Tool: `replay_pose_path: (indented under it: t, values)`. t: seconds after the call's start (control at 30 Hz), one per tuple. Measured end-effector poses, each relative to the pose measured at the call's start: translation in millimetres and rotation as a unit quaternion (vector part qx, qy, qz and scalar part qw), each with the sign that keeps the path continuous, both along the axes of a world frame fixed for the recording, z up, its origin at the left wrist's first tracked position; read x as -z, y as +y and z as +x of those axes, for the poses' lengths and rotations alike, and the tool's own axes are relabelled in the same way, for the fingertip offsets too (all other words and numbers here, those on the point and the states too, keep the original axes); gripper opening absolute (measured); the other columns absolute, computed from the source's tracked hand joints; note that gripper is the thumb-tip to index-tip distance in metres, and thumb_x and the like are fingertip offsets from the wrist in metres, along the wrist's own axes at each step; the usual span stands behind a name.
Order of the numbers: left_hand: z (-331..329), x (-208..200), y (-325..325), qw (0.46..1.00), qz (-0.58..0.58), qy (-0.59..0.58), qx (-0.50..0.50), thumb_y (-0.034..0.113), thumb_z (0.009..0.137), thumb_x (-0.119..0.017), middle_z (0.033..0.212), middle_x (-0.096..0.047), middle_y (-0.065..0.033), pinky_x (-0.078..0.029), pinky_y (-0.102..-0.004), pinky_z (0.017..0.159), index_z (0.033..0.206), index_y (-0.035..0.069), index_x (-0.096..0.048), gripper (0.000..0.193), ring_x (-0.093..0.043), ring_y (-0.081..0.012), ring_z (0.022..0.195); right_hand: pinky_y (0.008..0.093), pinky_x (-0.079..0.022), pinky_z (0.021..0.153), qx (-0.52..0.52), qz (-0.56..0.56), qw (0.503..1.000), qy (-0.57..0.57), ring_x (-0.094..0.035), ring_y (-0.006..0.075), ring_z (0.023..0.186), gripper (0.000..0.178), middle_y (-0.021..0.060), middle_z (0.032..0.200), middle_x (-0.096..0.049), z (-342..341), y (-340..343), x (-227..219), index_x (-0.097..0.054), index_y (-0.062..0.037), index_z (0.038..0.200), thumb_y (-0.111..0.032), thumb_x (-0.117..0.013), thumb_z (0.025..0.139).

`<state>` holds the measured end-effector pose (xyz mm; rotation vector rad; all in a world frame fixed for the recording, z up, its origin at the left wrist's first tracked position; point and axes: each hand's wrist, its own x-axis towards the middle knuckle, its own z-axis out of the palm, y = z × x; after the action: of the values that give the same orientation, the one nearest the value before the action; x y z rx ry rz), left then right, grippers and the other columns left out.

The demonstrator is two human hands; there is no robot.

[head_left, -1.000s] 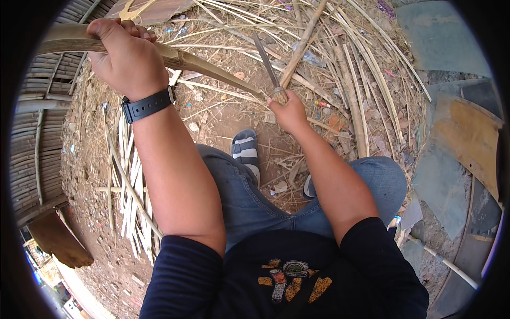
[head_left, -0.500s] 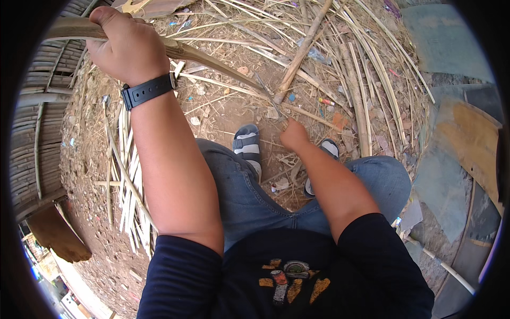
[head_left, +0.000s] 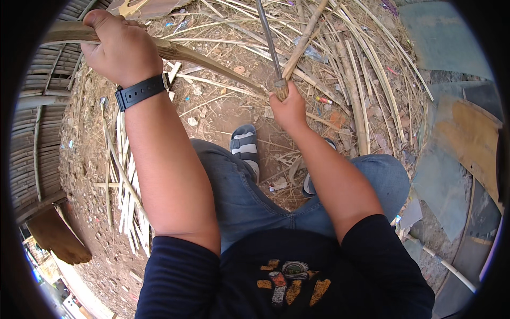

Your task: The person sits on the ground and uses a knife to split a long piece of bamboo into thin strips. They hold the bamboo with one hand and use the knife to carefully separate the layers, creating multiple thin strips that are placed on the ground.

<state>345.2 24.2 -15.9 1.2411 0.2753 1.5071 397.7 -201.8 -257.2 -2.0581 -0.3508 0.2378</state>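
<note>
Bamboo pole is gripped by the left hand, slanting down to just beside the right hand, where a knife is held by its handle. Dirt ground's totally littered with split strips, flanked by a slatted wall at left, greyish sheets at right.

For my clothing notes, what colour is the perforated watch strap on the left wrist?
The perforated watch strap is black, clearest in the head view.
</note>
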Motion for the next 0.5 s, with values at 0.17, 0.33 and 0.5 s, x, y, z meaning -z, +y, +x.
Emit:
replay_pose_path:
  t: [0.17,0.33,0.5]
  values:
    - [3,5,1,1.000,-0.001,-0.011,0.010,0.031,0.098,-0.057,0.065,-0.044,-0.0048,-0.039,-0.0325,0.050,0.090,0.004,-0.042,0.032,-0.042,-0.0149,0.052,0.0462,-0.051,0.087,-0.110,-0.319,0.937,0.092,-0.065,0.0409,0.100,0.041,0.0268,0.100,-0.068,-23,-40,81,-0.058,0.0037,0.114,-0.017,-0.066,0.080]
    - [1,3,2,0.999,-0.040,-0.021,-0.004,0.032,0.099,-0.057,0.063,-0.044,-0.0041,-0.037,-0.0300,0.048,0.088,0.005,-0.041,0.033,-0.041,-0.0131,0.051,0.0440,-0.054,0.080,-0.131,-0.273,0.947,0.105,-0.068,0.0398,0.088,0.050,0.0289,0.098,-0.067,-4,-46,79,-0.056,0.0076,0.115,-0.015,-0.071,0.073]
    - [-2,3,-1,1.000,-0.010,-0.014,0.013,0.035,0.099,-0.056,0.060,-0.044,-0.0031,-0.036,-0.0281,0.046,0.079,0.005,-0.039,0.039,-0.040,-0.0108,0.049,0.0379,-0.051,0.065,-0.017,-0.057,0.924,0.377,-0.062,0.0233,0.064,0.036,0.0155,0.077,-0.064,4,-29,23,-0.059,0.0042,0.109,-0.011,-0.067,0.077]
